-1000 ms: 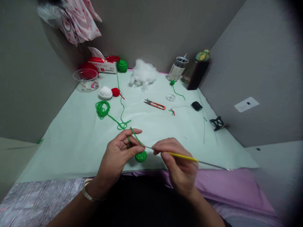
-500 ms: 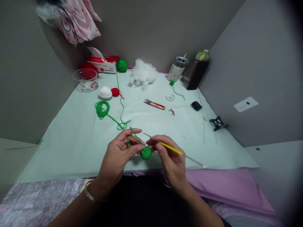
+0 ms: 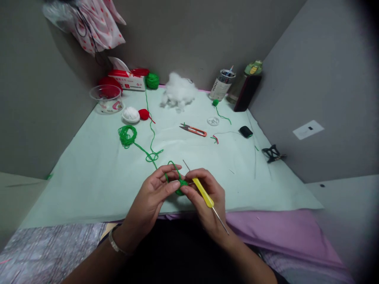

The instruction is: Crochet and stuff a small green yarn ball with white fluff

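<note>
My left hand point(image 3: 156, 189) is closed on a small green crocheted ball point(image 3: 179, 192), its thumb pressed on the near side. Green yarn point(image 3: 174, 162) loops over the left index finger. With my right hand point(image 3: 209, 193) I grip a crochet hook point(image 3: 203, 192) with a yellow handle, its thin metal shaft slanting up to the left and its other end pointing down toward the wrist. The right thumb also touches the ball's edge. Fingers cover much of the ball. From the left hand, yarn runs back toward a loose green coil point(image 3: 127, 136) on the table.
Orange thread snips point(image 3: 193, 130) lie mid-table, with white stuffing point(image 3: 178, 91) behind. A white yarn ball point(image 3: 130, 114) and a red piece point(image 3: 143, 114) sit left. A plastic tub point(image 3: 106, 98), tissue box point(image 3: 130, 81), pen can point(image 3: 222, 85) and bottle point(image 3: 241, 85) line the back.
The hook has swung from nearly level to a steeper slant. My hands have drawn closer together, and fingers now cover more of the green ball.
</note>
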`<state>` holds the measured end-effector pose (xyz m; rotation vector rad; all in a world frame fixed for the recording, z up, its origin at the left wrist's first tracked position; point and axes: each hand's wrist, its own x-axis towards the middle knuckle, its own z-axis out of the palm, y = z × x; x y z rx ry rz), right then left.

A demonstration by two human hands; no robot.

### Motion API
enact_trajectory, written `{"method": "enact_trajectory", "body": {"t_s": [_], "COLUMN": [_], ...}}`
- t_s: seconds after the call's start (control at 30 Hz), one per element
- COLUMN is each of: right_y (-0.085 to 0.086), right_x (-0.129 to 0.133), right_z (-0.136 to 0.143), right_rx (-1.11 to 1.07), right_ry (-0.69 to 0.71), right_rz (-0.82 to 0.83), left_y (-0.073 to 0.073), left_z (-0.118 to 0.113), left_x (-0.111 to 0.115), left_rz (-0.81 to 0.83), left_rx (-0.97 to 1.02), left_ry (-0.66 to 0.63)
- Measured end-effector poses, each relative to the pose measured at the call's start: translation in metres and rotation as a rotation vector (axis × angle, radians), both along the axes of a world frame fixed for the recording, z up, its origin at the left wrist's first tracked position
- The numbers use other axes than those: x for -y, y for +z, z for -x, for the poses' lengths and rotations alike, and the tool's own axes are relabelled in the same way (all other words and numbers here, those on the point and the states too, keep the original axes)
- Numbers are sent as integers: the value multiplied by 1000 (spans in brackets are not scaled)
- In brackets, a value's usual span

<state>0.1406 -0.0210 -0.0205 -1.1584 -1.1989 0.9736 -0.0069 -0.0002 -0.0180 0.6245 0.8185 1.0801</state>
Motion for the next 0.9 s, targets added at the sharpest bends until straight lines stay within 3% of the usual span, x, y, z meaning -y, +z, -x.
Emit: {"method": "enact_trajectory", "body": {"t_s": [0.2, 0.4, 0.53, 0.9], "right_y": [-8, -4, -1, 0], "right_x": [0, 3, 6, 2], "right_z": [-1, -15, -25, -24], "right_rx": [179, 88, 152, 150], "right_ry": [-4, 42, 106, 150], "right_rz": [-134, -155, -238, -231], "left_y": [-2, -5, -3, -4], "left_z": [-4, -1, 0, 1], "left_x": [-1, -4, -5, -3], "left_rz": [60, 78, 52, -13], "left_rx": [23, -10, -11, -139], "left_ry": [65, 98, 94, 85]}}
